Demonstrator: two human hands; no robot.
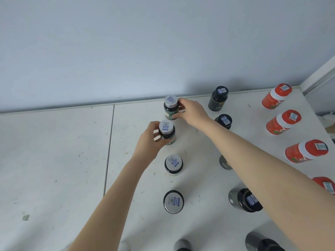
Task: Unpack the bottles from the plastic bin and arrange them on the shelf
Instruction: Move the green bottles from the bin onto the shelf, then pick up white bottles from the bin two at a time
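Observation:
On the white shelf surface (54, 160) a column of dark bottles with silver caps runs away from me. My right hand (190, 111) grips the farthest one (170, 105), standing upright near the wall. My left hand (150, 140) holds the second silver-capped bottle (166, 130) just in front of it; whether its base touches the shelf I cannot tell. Two more silver-capped bottles (173, 164) (173, 201) stand closer to me. The plastic bin is out of view.
A column of black-capped dark bottles (218, 98) stands to the right, partly hidden by my right forearm. Several red bottles with white collars (276, 96) line the right edge. The grey wall rises directly behind the shelf.

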